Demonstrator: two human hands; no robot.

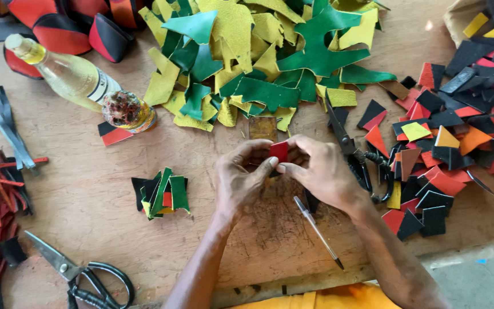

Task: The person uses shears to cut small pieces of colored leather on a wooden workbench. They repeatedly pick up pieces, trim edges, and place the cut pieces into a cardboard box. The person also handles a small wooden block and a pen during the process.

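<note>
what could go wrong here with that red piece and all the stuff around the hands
1. Both hands, left and right, pinch the small red piece by the fingertips only; it could slip.
2. The scissors lie right beside the right hand, so a sideways move might catch the blades.
3. The bottle lies on its side near the scraps; it might roll or leak.

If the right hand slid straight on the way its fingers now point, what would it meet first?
The right hand points left across the bench, fingers on a small red piece also held by the left hand. So it would meet that piece and the left hand at once; beyond them lies the small stack of green, black and yellow cut pieces.
</note>
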